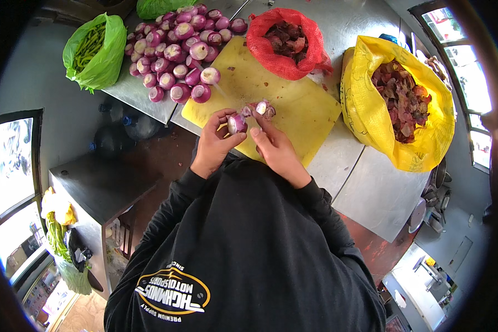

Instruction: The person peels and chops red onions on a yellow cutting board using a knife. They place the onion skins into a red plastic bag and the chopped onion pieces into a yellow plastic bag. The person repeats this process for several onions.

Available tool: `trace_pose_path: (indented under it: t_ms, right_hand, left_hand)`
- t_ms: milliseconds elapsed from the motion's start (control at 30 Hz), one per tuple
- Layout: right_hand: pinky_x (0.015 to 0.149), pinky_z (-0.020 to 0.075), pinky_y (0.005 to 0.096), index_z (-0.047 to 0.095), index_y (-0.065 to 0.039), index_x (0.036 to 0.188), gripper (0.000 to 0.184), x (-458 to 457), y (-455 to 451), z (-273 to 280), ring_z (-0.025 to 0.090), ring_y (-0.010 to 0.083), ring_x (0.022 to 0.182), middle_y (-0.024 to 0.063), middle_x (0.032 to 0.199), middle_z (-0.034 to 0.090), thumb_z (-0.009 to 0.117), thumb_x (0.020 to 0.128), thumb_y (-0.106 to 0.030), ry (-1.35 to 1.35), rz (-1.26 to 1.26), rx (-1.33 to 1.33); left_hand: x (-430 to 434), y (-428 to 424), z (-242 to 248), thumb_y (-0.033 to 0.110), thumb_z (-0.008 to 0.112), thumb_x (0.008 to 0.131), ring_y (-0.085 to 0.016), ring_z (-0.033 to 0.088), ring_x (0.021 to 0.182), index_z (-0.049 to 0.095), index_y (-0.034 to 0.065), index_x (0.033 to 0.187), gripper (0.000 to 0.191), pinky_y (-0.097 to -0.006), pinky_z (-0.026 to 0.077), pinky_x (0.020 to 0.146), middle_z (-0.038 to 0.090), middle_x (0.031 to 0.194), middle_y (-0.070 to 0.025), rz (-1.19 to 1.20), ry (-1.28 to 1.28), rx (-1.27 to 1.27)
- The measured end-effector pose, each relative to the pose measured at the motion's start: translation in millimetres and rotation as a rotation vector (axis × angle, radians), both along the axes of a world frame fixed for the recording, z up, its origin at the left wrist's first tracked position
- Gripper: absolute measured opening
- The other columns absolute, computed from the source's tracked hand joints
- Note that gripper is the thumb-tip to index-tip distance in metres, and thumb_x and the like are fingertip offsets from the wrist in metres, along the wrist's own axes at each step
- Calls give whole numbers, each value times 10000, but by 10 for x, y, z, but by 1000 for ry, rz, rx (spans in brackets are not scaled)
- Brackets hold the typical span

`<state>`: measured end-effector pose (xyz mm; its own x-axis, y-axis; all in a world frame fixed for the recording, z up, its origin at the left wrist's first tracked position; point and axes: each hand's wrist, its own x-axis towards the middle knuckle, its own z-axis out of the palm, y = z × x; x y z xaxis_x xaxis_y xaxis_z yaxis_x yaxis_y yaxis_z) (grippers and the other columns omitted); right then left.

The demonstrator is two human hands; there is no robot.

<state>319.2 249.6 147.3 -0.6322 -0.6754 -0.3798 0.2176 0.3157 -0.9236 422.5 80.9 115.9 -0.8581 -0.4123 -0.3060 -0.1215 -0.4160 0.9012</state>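
My left hand [218, 143] holds a red onion [237, 123], partly peeled, above the near edge of a yellow cutting board [290, 120]. Close to its right side, my right hand [276, 145] has its thumb and index finger near a piece of onion skin [247, 111]; whether the fingers pinch it is unclear. Just beyond the fingertips, another onion piece with loose skin [265, 108] lies on the board. A large heap of peeled red onions [173, 52] covers the table at the board's far left.
A red mesh bag [259, 54] of skins stands on the board's far edge. To the right is a yellow sack [357, 120] of skins. A green plastic bag [112, 62] of green chillies sits left of the heap on the steel table [373, 195].
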Motion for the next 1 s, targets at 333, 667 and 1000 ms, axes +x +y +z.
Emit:
trace_pose_path:
  t_ms: [333,667,1000]
  right_hand:
    - [897,525,302,656,17,1439,484,15,-65,136,660,130,991,125,1137,763,601,1124,-346,-93,-15,-60]
    - [641,429,282,679,2,1419,470,-78,-32,-92,494,64,703,-35,805,602,596,1132,-360,-103,-109,-49]
    - [711,464,267,582,1,1524,521,10,-21,-50,554,85,807,19,899,616,603,1125,-335,135,13,-77]
  left_hand:
    - [-16,87,-99,-78,800,870,-194,626,1221,481,-4,1409,631,-350,583,1030,565,1348,-134,122,81,-165]
    - [63,1,-36,35,644,1034,-292,634,1323,438,-1,1574,579,-468,504,1190,593,1473,-152,-4,142,625]
    - [43,67,-24,69,674,1054,-255,696,1213,535,-35,1502,480,-428,597,1084,665,1377,-137,-29,30,348]
